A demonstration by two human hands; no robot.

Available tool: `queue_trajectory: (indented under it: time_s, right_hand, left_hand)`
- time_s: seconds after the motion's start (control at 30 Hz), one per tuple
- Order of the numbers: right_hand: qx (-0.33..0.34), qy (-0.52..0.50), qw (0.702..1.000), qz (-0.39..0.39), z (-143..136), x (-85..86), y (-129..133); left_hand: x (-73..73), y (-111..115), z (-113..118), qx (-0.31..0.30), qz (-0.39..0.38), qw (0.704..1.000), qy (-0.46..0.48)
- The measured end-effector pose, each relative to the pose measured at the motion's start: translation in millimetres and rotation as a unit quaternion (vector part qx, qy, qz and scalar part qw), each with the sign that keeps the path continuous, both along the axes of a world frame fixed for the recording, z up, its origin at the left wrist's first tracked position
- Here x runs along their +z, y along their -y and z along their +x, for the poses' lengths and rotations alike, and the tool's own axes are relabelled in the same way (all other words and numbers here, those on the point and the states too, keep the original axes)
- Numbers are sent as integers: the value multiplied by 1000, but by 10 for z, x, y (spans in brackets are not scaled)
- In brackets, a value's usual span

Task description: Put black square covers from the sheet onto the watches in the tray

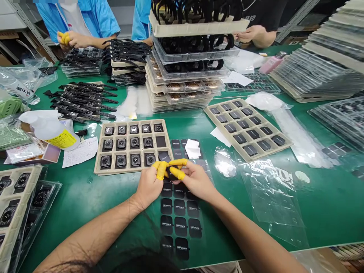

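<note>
My left hand (150,184) and my right hand (196,179), both with yellow finger cots, meet over the sheet and pinch a small black watch body (172,175) between them. The fingers hide most of it. Beneath lies a clear sheet of black square screen films (179,207) printed "HiFuture", with a white paper scrap (192,149) on its far part. Just beyond my left hand is a beige tray (136,173) of watch bodies, most showing their round sensor backs. A black square (164,156) sits tilted in its near right corner compartment.
Another beige tray (231,140) with black-faced watches lies right of centre. Tall tray stacks stand at the back (184,99) and right (321,72). Plastic sheets (275,201) cover the right side. A bottle (61,132) and strapped watches (82,99) lie left. Co-workers' hands (71,39) show behind.
</note>
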State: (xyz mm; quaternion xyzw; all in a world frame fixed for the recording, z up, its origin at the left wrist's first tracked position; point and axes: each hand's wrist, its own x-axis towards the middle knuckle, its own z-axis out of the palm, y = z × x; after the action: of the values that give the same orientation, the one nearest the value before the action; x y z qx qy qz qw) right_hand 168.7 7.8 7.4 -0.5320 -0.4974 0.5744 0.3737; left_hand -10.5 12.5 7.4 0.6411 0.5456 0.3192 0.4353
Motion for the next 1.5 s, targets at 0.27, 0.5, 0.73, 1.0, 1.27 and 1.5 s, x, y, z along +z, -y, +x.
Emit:
queue_trajectory:
  time_s: [0.27,0.5,0.73,1.0,1.27,1.5]
  right_hand:
    - [19,400,894,199,-173,162,-1085]
    - [84,599,779,164,-524,241,-1611]
    - [35,590,790,160,-549,291,-1692]
    - [27,66,996,47,4,372,-476]
    - [13,66,996,53,60,68,48]
    - [0,72,990,120,258,283,-28]
  left_hand:
    - [14,27,-1,-22,-34,998,55]
    - [-2,39,-5,-38,-21,999,22]
    - [-31,50,-16,-53,-23,998,19]
    - [-11,35,8,-25,-60,992,110]
    - [27,23,26,-55,-28,996,56]
    - [28,15,29,-39,-13,997,59]
